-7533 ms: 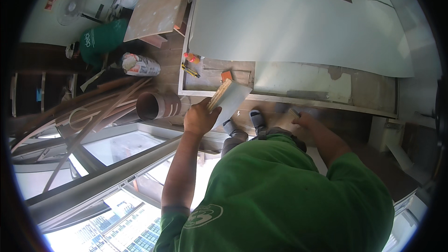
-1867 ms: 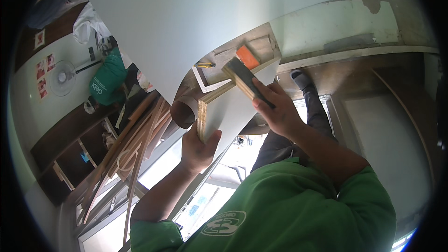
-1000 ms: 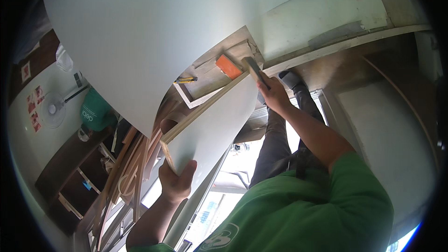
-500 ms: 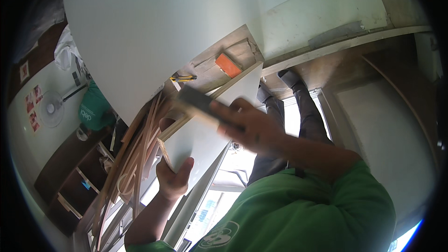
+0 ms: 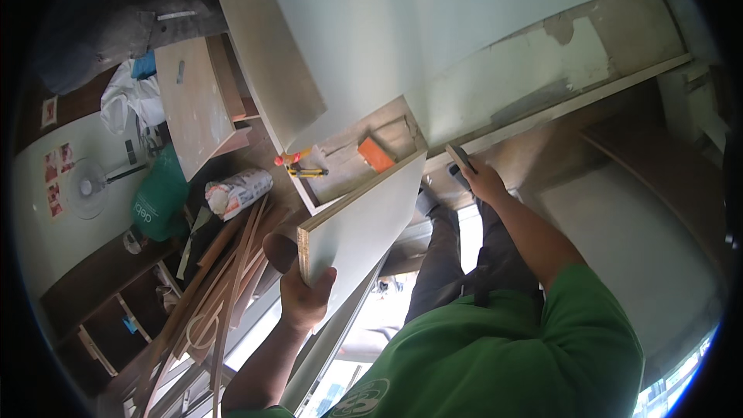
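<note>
Can spot a fan [image 5: 87,183] over on the left, right by a green bag [image 5: 157,201]. Can also see a white plastic bag [image 5: 130,101], plus a messy pile of long wooden strips [image 5: 224,279] near a brown rolled tube [image 5: 280,249] and some dark shelving [image 5: 116,269].

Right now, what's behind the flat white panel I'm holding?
Beyond the flat white panel: an orange rectangular block, a slim yellow-black tool and a partly covered brown tube. What lies directly behind is hidden.

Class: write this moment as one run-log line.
left hand: holds board; right hand: holds dark block; beyond board: orange block, yellow cutter
</note>
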Demonstrator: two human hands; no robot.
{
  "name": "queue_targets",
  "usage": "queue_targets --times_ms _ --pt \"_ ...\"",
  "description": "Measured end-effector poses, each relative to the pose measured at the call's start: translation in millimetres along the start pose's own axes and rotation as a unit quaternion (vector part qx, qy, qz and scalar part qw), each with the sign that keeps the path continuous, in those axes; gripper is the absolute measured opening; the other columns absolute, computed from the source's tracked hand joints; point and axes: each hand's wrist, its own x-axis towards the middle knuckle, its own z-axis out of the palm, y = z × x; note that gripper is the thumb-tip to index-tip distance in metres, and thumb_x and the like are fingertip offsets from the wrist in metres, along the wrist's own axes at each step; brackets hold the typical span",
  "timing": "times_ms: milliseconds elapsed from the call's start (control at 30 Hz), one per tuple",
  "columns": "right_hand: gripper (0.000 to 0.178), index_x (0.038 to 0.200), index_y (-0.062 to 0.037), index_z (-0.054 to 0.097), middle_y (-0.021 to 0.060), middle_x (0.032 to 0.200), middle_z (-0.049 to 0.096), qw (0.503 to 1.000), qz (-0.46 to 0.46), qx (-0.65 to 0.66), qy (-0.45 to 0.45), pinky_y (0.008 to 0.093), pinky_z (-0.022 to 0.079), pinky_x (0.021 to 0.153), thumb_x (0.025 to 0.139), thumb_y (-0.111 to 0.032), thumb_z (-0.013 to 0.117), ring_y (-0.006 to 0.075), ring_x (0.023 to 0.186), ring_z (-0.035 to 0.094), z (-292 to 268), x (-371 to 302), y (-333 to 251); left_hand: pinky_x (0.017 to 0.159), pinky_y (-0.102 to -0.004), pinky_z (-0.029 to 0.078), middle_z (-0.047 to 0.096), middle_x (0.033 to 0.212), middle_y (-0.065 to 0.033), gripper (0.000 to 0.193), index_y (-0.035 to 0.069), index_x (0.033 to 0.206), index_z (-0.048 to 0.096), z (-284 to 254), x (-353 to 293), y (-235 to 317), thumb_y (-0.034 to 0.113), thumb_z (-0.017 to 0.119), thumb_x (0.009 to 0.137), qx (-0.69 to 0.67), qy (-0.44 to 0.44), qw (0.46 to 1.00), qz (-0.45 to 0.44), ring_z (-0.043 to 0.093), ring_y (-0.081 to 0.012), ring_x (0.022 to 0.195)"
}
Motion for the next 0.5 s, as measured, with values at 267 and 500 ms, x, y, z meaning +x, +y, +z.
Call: queue_targets --times_ms 267,500 --pt "0.064 0.141 -0.0037 0.051 0.0324 0.123 0.062 0.975 0.174 -0.135 -0.029 0.0512 0.048 0.097 0.095 -0.047 0.06 0.0486 0.115 0.059 -86.8 -69.8 66.2 0.075 -0.039 0.055 0.072 0.089 -0.0181 0.03 0.0 0.113 0.063 5.1 -11.3 1.8 0.012 0.067 0.087 0.089 -0.012 0.995 0.044 0.072 -0.032 0.082" --pt "0.09 0.143 0.0062 0.046 0.0321 0.137 0.053 0.977 0.128 -0.135 -0.101 0.047 0.041 0.107 0.084 -0.056 0.072 0.0426 0.129 0.052 -149.1 -95.1 41.7 0.078 -0.0475 0.057 0.073 0.091 -0.0213 0.041 0.006 0.119 0.064 9.2 -13.2 -20.7 0.027 0.069 0.083 0.171 0.038 0.981 0.079 0.071 -0.0399 0.086"
